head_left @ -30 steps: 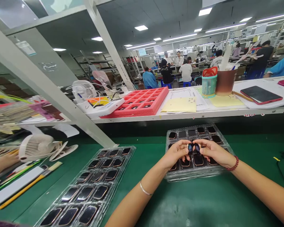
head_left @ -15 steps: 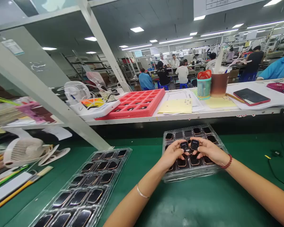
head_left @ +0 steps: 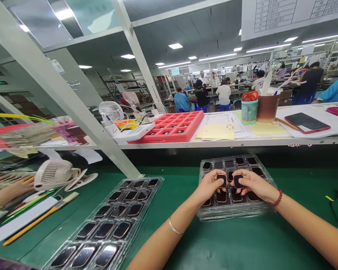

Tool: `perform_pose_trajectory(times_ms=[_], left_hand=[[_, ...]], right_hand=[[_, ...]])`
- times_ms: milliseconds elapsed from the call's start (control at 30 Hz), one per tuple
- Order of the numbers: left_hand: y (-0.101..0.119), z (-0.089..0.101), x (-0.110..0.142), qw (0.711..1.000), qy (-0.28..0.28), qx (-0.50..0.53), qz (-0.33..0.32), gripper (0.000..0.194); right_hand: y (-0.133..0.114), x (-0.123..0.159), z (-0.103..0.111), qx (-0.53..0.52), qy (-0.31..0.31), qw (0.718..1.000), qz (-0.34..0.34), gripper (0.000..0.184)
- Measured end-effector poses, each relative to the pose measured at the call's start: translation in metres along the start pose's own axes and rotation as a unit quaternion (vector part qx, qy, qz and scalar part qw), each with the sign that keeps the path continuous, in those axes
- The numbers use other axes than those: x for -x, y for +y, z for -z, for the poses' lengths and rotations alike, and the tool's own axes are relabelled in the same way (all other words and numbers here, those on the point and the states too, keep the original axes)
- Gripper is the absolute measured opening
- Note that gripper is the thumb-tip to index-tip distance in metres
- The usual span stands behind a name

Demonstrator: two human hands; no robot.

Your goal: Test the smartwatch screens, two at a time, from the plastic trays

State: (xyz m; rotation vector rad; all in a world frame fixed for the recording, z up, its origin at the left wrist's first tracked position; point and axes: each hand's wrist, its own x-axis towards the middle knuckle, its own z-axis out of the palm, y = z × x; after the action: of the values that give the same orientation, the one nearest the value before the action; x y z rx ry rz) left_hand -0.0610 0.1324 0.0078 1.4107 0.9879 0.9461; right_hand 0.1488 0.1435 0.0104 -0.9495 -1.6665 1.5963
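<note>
My left hand (head_left: 210,184) pinches a small black square watch case (head_left: 221,180) just above a clear plastic tray (head_left: 259,210) that holds several more such cases. My right hand (head_left: 252,183), with a red bead bracelet at its wrist, pinches a second black watch case (head_left: 237,181) right beside the first. Both hands hover over the middle rows of this tray, and their fingers hide some of its pockets.
A second clear tray (head_left: 146,210) full of dark cases lies on the green mat at left. A white fan (head_left: 54,173), pencils and a ruler lie further left. The raised shelf holds a red foam tray (head_left: 173,126), papers, cups and a phone (head_left: 307,122). Other people work behind.
Both cases were first held on edge, then turned with their dark faces toward me. My hands have sunk slightly toward the tray. My view has tilted up and shifted a little.
</note>
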Motion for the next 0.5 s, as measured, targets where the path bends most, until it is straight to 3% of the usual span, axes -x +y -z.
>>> perform_pose_trajectory(times_ms=[67, 100, 133, 200, 333, 400, 500], left_hand=[[-0.001, 0.01, -0.017, 0.993, 0.053, -0.108, -0.017, 0.026], [-0.001, 0.015, -0.028, 0.98, 0.084, -0.18, -0.026, 0.023], [-0.001, 0.02, -0.04, 0.958, 0.117, -0.262, -0.031, 0.021], [-0.001, 0.027, -0.063, 0.931, 0.147, -0.331, -0.033, 0.018], [-0.003, 0.034, -0.088, 0.896, 0.166, -0.412, -0.031, 0.018], [-0.004, 0.034, -0.09, 0.875, 0.171, -0.452, -0.031, 0.024], [-0.003, 0.029, -0.095, 0.856, 0.155, -0.492, -0.032, 0.028]], right_hand=[[-0.001, -0.018, 0.012, 0.126, 0.03, 0.991, 0.03, 0.02], [-0.003, -0.03, 0.018, 0.212, 0.066, 0.973, 0.064, 0.019], [-0.004, -0.044, 0.024, 0.255, 0.095, 0.959, 0.08, 0.016], [-0.005, -0.072, 0.03, 0.303, 0.131, 0.941, 0.08, 0.017], [-0.004, -0.107, 0.03, 0.395, 0.152, 0.904, 0.063, 0.021], [-0.003, -0.109, 0.034, 0.434, 0.152, 0.886, 0.063, 0.022], [-0.002, -0.102, 0.056, 0.482, 0.152, 0.862, 0.045, 0.025]])
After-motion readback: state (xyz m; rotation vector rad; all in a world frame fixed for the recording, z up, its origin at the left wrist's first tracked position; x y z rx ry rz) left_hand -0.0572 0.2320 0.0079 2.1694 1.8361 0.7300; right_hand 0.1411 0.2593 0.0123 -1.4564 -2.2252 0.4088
